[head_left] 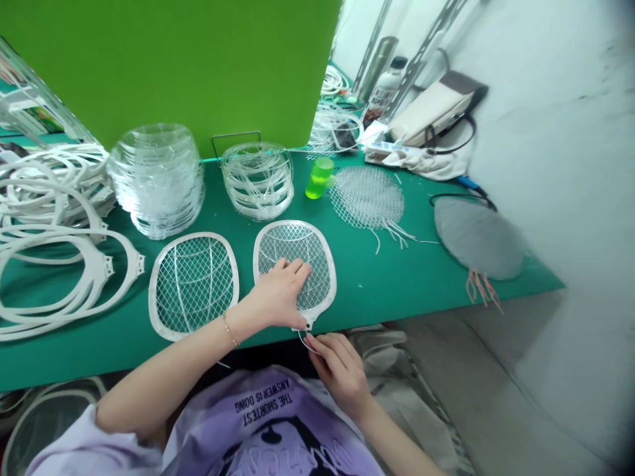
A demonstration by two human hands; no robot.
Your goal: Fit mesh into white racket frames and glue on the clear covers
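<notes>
A mosquito-swatter head [325,254], a white rounded frame filled with metal mesh, lies on the green table near its front edge. My left hand [280,291] rests on its mesh with the fingers apart and the thumb down by the frame's neck. At that neck, just past the table edge, my right hand [342,370] pinches a thin white wire [301,338] between thumb and fingers. The wire's far end is hidden by the fingers. To the left of my left hand lies a second mesh-filled frame [193,284].
White plastic frames [59,317] pile up at left. Behind stand a tall stack of clear rings [159,178] and a shorter one [258,182], before a green panel [173,66]. At right are a green cylinder [320,177], cut mesh sheets [370,196] and a grey mesh stack [476,235].
</notes>
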